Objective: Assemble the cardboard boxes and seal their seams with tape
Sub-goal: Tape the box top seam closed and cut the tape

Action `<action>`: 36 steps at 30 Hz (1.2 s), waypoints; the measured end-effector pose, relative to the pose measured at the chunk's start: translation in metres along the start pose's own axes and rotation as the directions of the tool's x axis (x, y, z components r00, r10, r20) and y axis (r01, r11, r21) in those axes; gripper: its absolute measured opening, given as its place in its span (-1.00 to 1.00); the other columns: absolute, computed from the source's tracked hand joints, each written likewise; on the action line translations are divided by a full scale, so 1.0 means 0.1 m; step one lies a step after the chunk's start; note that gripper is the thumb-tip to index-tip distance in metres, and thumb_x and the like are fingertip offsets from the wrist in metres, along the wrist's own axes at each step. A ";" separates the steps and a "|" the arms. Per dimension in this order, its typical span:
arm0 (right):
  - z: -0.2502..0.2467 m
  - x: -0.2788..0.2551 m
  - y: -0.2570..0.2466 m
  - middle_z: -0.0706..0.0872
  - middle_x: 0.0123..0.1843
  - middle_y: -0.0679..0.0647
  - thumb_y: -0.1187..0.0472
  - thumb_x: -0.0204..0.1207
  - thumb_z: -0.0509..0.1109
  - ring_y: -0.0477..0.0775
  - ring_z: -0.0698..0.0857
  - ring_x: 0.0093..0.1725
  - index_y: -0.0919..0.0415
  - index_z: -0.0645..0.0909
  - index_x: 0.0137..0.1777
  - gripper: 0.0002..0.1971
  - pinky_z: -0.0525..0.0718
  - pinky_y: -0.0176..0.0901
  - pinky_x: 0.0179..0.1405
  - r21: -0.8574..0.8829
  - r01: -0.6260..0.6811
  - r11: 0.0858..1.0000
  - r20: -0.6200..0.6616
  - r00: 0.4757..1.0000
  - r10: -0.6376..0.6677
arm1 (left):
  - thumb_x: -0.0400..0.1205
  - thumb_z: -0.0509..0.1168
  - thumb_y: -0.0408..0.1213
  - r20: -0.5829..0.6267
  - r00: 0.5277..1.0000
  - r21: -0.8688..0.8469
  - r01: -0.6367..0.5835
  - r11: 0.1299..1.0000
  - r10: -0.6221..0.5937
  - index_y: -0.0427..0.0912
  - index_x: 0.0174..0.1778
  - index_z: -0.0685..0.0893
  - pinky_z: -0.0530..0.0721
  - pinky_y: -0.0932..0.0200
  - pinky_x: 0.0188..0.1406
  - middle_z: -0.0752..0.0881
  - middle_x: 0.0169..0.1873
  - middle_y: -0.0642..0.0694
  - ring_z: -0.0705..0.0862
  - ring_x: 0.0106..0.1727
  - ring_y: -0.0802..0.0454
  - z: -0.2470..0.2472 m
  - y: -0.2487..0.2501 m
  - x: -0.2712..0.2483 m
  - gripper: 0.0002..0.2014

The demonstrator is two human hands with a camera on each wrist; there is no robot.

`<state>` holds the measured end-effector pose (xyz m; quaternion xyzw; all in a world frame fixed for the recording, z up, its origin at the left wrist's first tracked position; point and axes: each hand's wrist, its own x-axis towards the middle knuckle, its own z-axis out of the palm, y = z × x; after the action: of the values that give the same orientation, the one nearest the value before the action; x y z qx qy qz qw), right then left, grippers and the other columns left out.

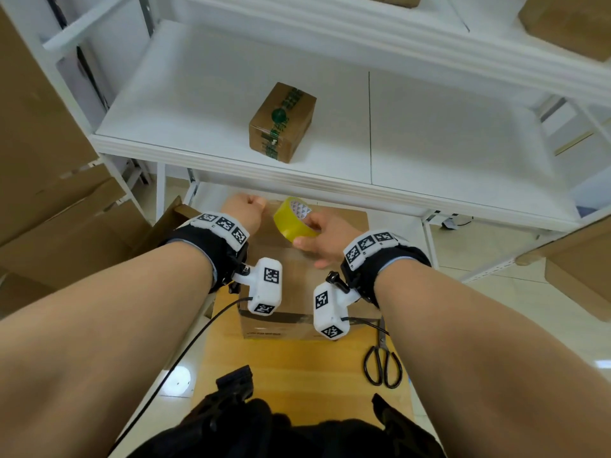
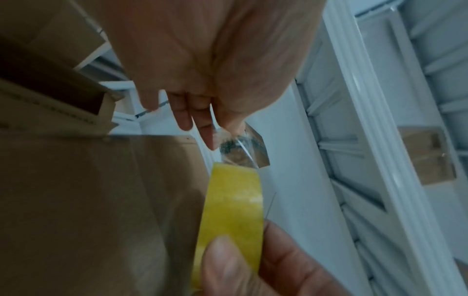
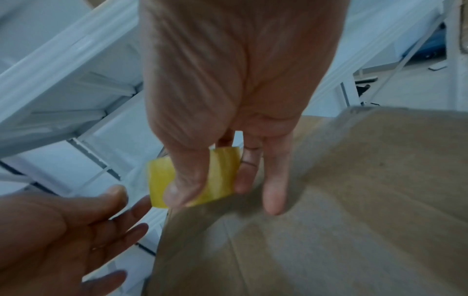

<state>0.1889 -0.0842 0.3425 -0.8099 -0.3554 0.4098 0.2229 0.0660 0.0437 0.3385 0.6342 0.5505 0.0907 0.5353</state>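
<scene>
Head view: a box (image 1: 297, 259) stands on the worktop (image 1: 297, 368) under both wrists. The right hand (image 1: 325, 238) grips a yellow tape roll (image 1: 291, 218) above the box's far edge; the left hand (image 1: 243, 211), curled, is just beside it. Scissors (image 1: 383, 358) lie right of the box. A sealed box (image 1: 282, 122) sits on the shelf (image 1: 446, 143).

Left wrist view: the left hand (image 2: 215, 80) pinches the clear tape end (image 2: 243, 148) pulled off the roll.

Right wrist view: the right thumb presses the roll's outside, and one finger touches the box top.
</scene>
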 end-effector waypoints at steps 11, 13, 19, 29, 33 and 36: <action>-0.12 0.11 0.15 0.65 0.19 0.09 0.26 0.63 0.41 0.27 0.80 0.00 0.05 0.58 0.39 -0.66 0.84 0.14 -0.06 -0.190 -0.039 0.981 -0.028 0.999 0.034 | 0.75 0.11 -0.12 0.198 0.980 0.017 -0.011 1.000 0.007 -0.17 0.01 0.71 0.59 -0.05 0.30 0.70 0.21 -0.28 0.65 0.22 -0.28 0.27 -0.04 0.19 -0.71; -0.18 0.13 0.21 0.60 0.24 0.08 0.25 0.65 0.40 0.24 0.77 0.08 0.04 0.54 0.46 -0.61 0.84 0.14 -0.03 -0.092 -0.087 0.992 -0.083 0.993 0.079 | 0.78 0.05 -0.10 0.229 0.972 0.172 -0.086 0.981 0.045 -0.29 0.28 0.64 0.50 0.09 0.19 0.64 0.29 -0.31 0.60 0.28 -0.27 0.35 0.18 0.20 -0.60; -0.20 0.28 0.17 0.63 0.38 0.14 0.20 0.64 0.40 0.23 0.77 0.11 -0.02 0.51 0.50 -0.56 0.85 0.18 -0.09 0.109 -0.137 0.985 -0.118 0.982 0.149 | 0.78 0.02 -0.01 0.340 0.938 0.325 -0.190 0.926 0.073 -0.28 0.33 0.59 0.60 -0.05 0.15 0.67 0.22 -0.36 0.65 0.22 -0.33 0.32 0.37 0.45 -0.55; -0.22 0.41 0.03 0.75 0.19 0.06 0.12 0.66 0.39 0.03 0.81 0.03 -0.09 0.51 0.51 -0.57 0.84 0.28 -0.08 0.134 -0.130 0.982 -0.122 0.982 0.147 | 0.76 0.14 -0.11 0.409 0.912 -0.048 -0.020 0.999 0.038 -0.31 0.11 0.64 0.71 -0.12 0.12 0.74 0.02 -0.22 0.72 0.03 -0.18 0.17 0.38 0.62 -0.67; -0.25 0.38 0.08 0.74 0.15 0.01 0.15 0.67 0.39 -0.02 0.80 0.04 -0.07 0.53 0.46 -0.62 0.85 0.12 -0.05 0.095 -0.118 0.988 -0.076 0.989 0.125 | 0.72 0.23 -0.16 0.413 0.910 -0.276 0.095 0.956 0.029 -0.19 0.18 0.64 0.60 -0.12 0.05 0.68 0.19 -0.08 0.61 0.19 -0.12 0.12 0.24 0.67 -0.78; -0.28 0.38 0.05 0.74 0.14 -0.03 0.11 0.68 0.38 -0.02 0.79 0.08 -0.10 0.47 0.52 -0.57 0.84 0.14 0.01 0.067 -0.087 0.994 -0.034 0.995 0.090 | 0.69 0.29 -0.25 0.339 0.938 -0.372 0.061 0.926 0.075 -0.14 -0.07 0.65 0.56 0.13 -0.03 0.67 0.05 -0.12 0.60 0.09 -0.05 0.17 0.20 0.73 -0.93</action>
<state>0.2293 -0.0604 0.3361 -0.8246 -0.3015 0.4156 0.2375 0.1177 0.0953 0.3121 0.5274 0.4175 0.0837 0.7353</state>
